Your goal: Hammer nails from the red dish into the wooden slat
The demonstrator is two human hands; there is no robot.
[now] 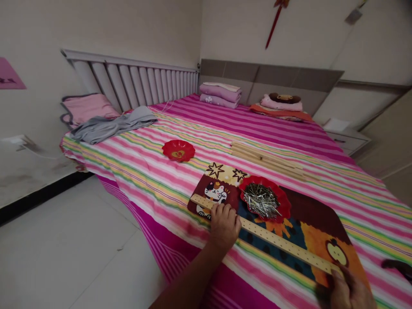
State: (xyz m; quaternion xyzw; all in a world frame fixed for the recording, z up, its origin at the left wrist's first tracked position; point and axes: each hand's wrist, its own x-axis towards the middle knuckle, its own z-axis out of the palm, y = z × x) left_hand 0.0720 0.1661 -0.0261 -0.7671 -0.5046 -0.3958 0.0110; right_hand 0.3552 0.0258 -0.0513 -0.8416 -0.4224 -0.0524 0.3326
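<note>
Head view shows a pale wooden strip (277, 240), dotted with small holes, running slantwise across a patterned mat (318, 206); whether it lies flat on the mat or just above cannot be told. The left hand (224, 227) has its grip closed on the strip toward its far-left end, fingers bent over the wood and hiding a short stretch of it. The right hand (350, 287), partly cut off by the lower edge, has its grip closed on the near-right end.

On the mat, just beyond the strip, sits a scalloped red dish (283, 198) heaped with nail-like metal pieces (262, 201). The mat carries a white cat picture near the left hand and a cut-apple picture near the right. Past the dish, more wooden strips (270, 161) lie side by side on the striped bed cover (144, 169). A second red dish (178, 151), with a gold design, stands left of them, apart from the mat.

Farther out, a grey garment (119, 125) lies by a pink cushion (88, 108) at the bed's left side, below a white radiator (135, 83). Folded purple bedding (220, 94) and a brown plush item (285, 98) sit before the headboard (238, 77).
</note>
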